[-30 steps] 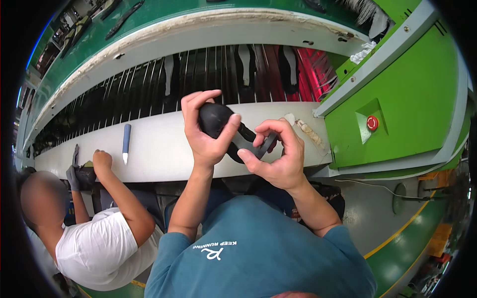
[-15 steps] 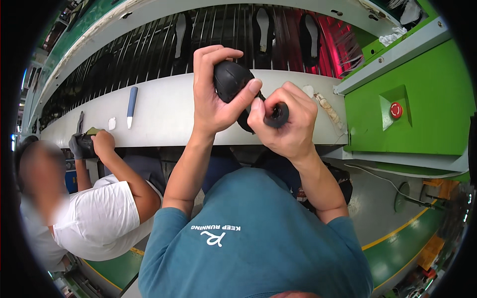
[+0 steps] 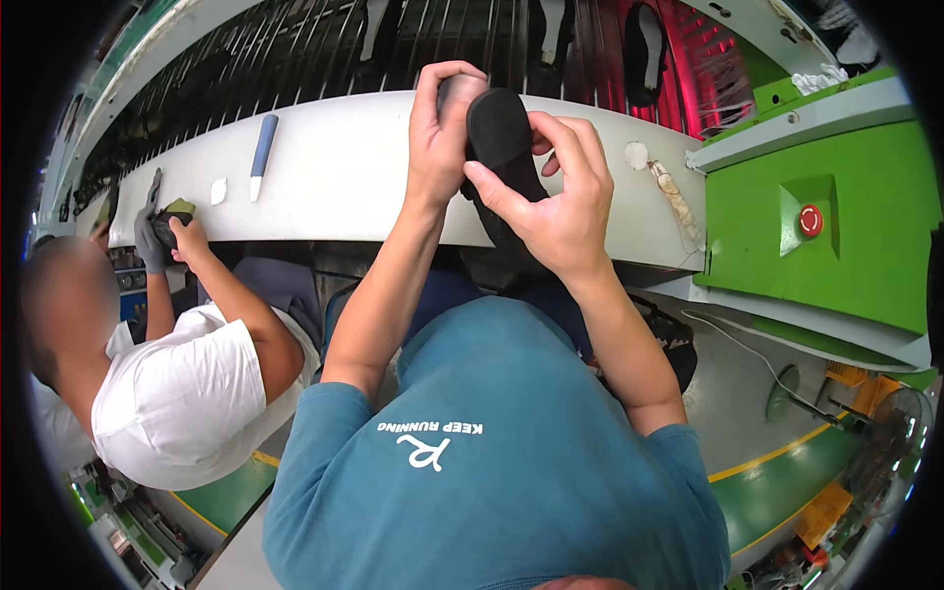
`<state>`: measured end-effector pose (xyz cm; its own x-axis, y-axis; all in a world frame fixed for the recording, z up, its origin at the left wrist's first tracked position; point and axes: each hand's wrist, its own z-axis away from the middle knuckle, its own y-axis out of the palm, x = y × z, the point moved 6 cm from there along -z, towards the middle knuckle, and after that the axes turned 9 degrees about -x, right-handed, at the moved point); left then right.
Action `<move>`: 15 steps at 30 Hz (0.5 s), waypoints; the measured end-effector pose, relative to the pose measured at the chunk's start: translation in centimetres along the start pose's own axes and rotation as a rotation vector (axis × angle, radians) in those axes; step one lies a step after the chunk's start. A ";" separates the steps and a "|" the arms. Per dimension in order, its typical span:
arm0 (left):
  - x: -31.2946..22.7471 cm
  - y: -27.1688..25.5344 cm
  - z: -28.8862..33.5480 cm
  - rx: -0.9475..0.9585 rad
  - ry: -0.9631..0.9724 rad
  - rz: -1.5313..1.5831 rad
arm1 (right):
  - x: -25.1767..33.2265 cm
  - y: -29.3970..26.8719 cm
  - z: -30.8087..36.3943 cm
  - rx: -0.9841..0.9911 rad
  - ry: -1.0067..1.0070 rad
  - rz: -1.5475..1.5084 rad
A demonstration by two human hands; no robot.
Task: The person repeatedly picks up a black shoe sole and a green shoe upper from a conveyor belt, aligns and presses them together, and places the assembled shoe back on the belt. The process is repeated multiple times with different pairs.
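Observation:
A black shoe (image 3: 503, 133), its dark sole turned up, is between my two hands above the white worktop (image 3: 354, 187). My left hand (image 3: 440, 138) is closed round its left side; the thumb is smeared by motion. On the other side, my right hand (image 3: 565, 197) grips the shoe, thumb pressed on the sole's lower left and bent fingers behind its right edge. The narrower part of the shoe runs down toward my chest, partly behind the right hand.
Black shoe pieces with grey insides, such as one (image 3: 644, 54), lie on the roller conveyor (image 3: 285, 69). The worktop bears a blue-handled tool (image 3: 264, 157), a white scrap (image 3: 218, 191) and a wrapped stick (image 3: 674, 202). At right is a green machine with a red button (image 3: 810, 221). A co-worker (image 3: 187, 393) sits left.
The shoe has been turned so its sole faces up. My right hand has shifted from the shoe's opening to its side and opened its grip wider. The co-worker's hands have moved slightly.

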<state>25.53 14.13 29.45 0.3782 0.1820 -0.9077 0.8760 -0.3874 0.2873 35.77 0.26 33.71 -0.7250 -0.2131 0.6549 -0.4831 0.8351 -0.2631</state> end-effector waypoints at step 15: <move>0.3 0.4 0.3 0.041 -0.063 -0.124 | -0.6 0.7 0.8 0.001 0.026 0.032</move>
<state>25.92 13.77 29.26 0.2469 0.1742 -0.9532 0.9014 -0.4024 0.1599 35.47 0.58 32.58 -0.7269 -0.1733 0.6645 -0.4607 0.8406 -0.2847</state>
